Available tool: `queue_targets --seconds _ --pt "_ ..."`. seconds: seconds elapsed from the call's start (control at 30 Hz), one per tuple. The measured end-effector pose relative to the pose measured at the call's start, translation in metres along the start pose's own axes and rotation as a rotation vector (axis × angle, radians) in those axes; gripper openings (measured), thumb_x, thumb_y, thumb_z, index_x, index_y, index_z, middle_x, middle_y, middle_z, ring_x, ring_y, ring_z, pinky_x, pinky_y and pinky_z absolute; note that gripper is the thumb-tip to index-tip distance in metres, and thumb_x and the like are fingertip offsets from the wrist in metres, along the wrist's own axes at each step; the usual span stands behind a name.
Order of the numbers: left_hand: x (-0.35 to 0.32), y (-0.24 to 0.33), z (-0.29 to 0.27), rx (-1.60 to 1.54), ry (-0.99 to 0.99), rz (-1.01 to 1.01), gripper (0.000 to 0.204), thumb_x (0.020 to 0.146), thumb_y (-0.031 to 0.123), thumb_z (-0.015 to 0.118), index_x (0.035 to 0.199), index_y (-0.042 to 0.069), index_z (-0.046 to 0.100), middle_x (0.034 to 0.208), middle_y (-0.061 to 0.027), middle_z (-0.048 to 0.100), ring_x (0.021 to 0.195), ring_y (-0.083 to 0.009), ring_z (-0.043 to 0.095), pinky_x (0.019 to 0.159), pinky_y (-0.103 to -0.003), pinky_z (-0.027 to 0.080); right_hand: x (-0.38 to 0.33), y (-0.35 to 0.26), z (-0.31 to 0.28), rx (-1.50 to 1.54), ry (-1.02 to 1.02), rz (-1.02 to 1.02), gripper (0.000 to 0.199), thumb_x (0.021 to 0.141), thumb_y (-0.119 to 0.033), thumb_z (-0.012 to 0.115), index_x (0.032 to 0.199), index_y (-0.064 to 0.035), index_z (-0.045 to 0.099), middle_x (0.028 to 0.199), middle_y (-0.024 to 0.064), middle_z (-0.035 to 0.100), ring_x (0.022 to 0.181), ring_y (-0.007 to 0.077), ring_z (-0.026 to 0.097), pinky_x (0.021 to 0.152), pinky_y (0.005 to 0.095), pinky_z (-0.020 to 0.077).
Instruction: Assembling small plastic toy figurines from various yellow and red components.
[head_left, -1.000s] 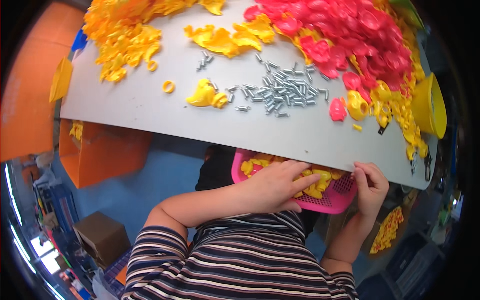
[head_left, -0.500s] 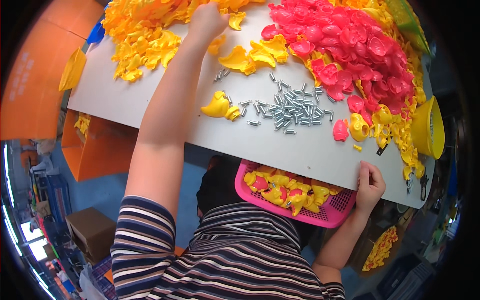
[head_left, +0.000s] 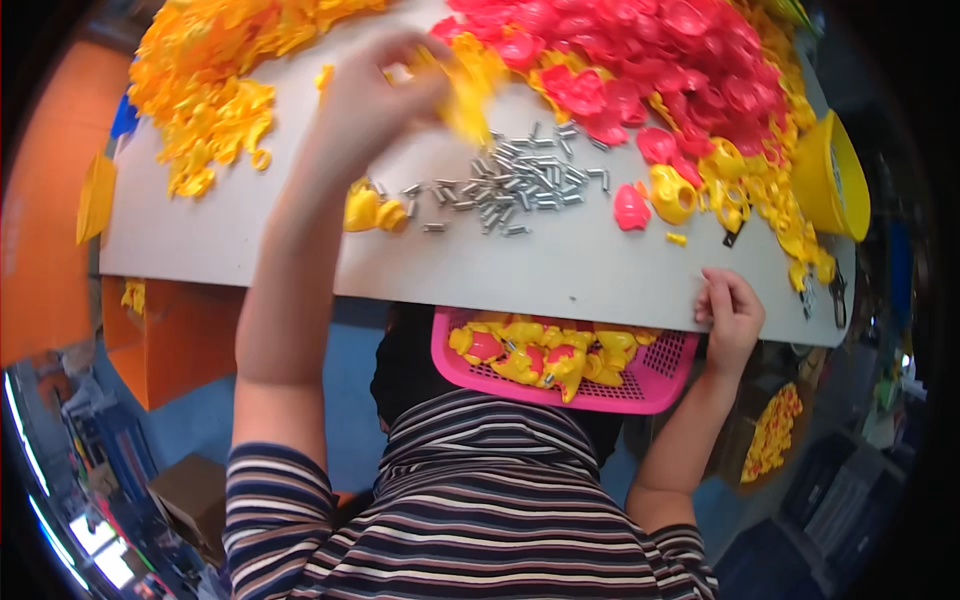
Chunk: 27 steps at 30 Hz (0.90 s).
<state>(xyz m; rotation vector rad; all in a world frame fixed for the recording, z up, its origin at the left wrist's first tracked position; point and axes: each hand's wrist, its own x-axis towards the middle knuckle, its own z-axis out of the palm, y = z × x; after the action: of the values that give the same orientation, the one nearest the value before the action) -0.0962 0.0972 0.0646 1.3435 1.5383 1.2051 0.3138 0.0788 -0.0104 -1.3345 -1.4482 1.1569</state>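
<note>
My left hand [head_left: 393, 88] is raised over the middle of the table, blurred by motion. Its fingers are closed on a curved yellow plastic piece [head_left: 467, 95], also smeared. Just under that piece lies a heap of small silver metal springs [head_left: 520, 180]. Below my left wrist sits a yellow plastic figure part [head_left: 372, 210], partly covered by the forearm. My right hand [head_left: 732, 312] stays at the near table edge with its fingers curled in and nothing visible in them. Close to it is a pink plastic basket [head_left: 660, 398] holding yellow and red plastic figures [head_left: 570, 360].
Piles of yellow shell pieces [head_left: 210, 90] and red shell pieces [head_left: 640, 50] cover the far side of the table [head_left: 200, 235]. A yellow bowl [head_left: 845, 180] stands on its side at the right. An orange box [head_left: 165, 345] is below the left edge.
My left hand has come back from the far yellow pile toward the springs, now with a yellow piece. The view has shifted. My right hand remains by the table edge.
</note>
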Motion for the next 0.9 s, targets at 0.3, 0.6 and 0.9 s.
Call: queue_targets --seconds 0.3,0.6,0.9 --pt "-0.083 -0.009 0.112 0.153 -0.171 0.108 0.019 0.084 0.008 0.063 0.1 -0.002 0.064 0.08 -0.0049 0.057 0.066 -0.0079 0.057 0.062 -0.022 0.049 -0.01 -0.044 0.059 -0.198 -0.204 -0.258 0.005 0.089 0.002 0.064 0.09 0.0059 0.067 0.076 0.0038 0.059 0.067 0.0078 0.056 0.06 0.02 0.0437" --pt "-0.097 -0.026 0.109 -0.134 -0.23 -0.05 0.024 0.093 0.004 0.057 0.116 -0.003 0.059 0.085 -0.0041 0.064 0.075 -0.006 0.062 0.068 -0.021 0.052 -0.019 -0.048 0.086 0.199 -0.291 0.12 0.029 0.093 -0.004 0.063 0.119 0.007 0.062 0.087 0.0055 0.066 0.07 0.0073 0.06 0.064 0.0188 0.0484" --pt "-0.105 -0.008 0.105 0.049 -0.212 -0.097 0.02 0.089 0.005 0.061 0.108 -0.002 0.063 0.092 -0.0062 0.061 0.073 -0.0072 0.061 0.066 -0.022 0.052 0.007 -0.047 0.079 -0.237 -0.141 -0.069 0.024 0.089 -0.008 0.069 0.111 0.0043 0.068 0.082 0.0027 0.065 0.067 0.007 0.058 0.062 0.0203 0.0466"
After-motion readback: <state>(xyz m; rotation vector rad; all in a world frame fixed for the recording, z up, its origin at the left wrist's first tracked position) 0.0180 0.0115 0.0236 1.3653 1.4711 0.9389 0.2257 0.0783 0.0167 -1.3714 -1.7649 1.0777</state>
